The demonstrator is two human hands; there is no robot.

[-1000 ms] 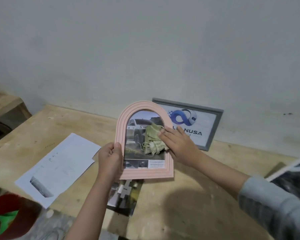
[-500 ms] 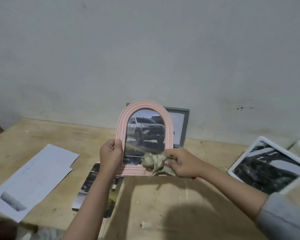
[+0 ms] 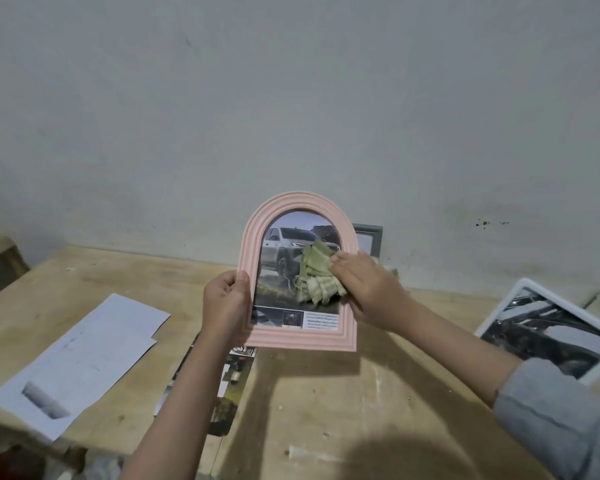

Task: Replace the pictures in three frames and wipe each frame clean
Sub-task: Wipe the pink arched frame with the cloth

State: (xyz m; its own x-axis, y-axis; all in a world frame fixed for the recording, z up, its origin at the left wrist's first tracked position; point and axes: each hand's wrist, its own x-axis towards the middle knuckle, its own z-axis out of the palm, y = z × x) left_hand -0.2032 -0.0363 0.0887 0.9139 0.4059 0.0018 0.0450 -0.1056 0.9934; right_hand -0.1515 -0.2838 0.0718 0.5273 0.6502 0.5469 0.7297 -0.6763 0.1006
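Up above the wooden tabletop point(image 3: 326, 393), in the head view, the left hand point(image 3: 226, 299) grips the left edge of an arched pink frame point(image 3: 300, 337), thumb on the front rim and fingers curled behind, holding it upright and clear of the surface. The frame shows a picture of a silver pickup truck. The right hand point(image 3: 368, 289) pinches a crumpled green cloth point(image 3: 317, 275) and presses it against the glass at the frame's right-middle. Behind the pink frame, a grey frame point(image 3: 371, 237) leans against the wall. A white frame point(image 3: 548, 327) with a dark picture lies at right. White paper sheets point(image 3: 80, 358) lie at left, and printed photos point(image 3: 222, 386) lie under the left forearm.
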